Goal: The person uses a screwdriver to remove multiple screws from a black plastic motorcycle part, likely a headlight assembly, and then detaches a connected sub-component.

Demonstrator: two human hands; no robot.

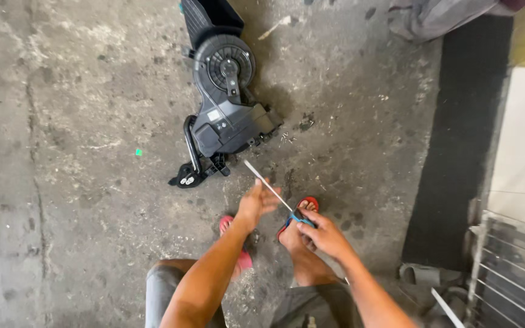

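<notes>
Low over the cracked concrete floor (80, 121), just ahead of the person's sandalled feet, both hands meet on a long thin screwdriver (268, 185). Its pale metal shaft runs up toward eleven o'clock from a blue handle, and its tip points at the black blower housing (226, 97) that lies a little way off at twelve o'clock.

By the look of it the screwdriver is light and stiff, a slim rod that will not bend under a hand, and bare steel that may slide between fingers. The blue handle seems the sure place to hold it, with the shaft only steadied or guided.

The right hand (326, 234) is curled closed around the handle, knuckles up, at about four o'clock from the shaft's middle. The left hand (255, 203) has its fingers half bent and pinches or rests on the shaft partway along; how tightly it closes cannot be told from this angle.

The blower housing looks like rigid moulded plastic with a round fan cage on top and a curved black pipe at its seven o'clock corner, bulky but likely not heavy. Neither hand touches it. A red sandal (302, 206) shows under the right hand.
</notes>
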